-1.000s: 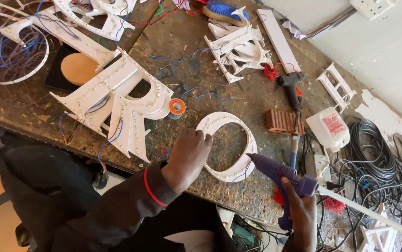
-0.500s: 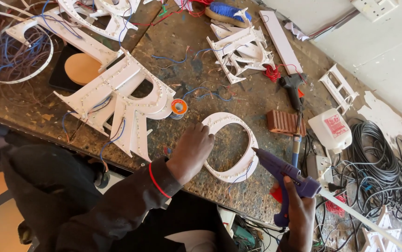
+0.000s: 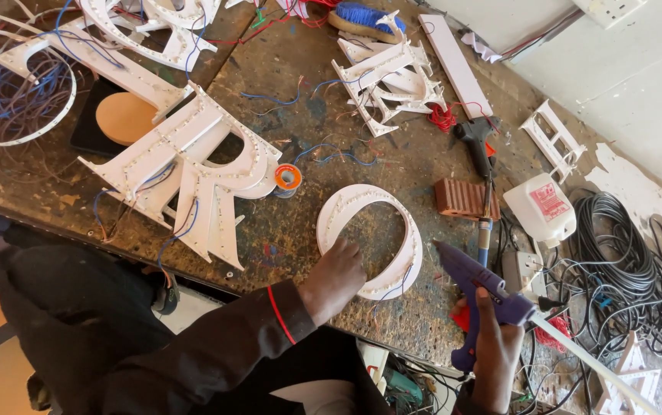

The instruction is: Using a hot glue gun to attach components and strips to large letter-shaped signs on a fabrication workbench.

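under the left grip [image 3: 335, 277], pressed flat, lies the white ring [image 3: 369, 240]; right grip [image 3: 496, 346] clamps glue gun [image 3: 478, 288].

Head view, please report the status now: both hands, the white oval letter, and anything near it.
Left hand pressing on white oval letter. Right hand grips purple glue gun, nozzle beside letter's right edge. Orange solder spool nearby, apart.

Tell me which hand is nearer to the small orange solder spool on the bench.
Left. The left hand rests on the white O-shaped letter, just below-right of the orange spool. The right hand holds the purple glue gun, much farther right.
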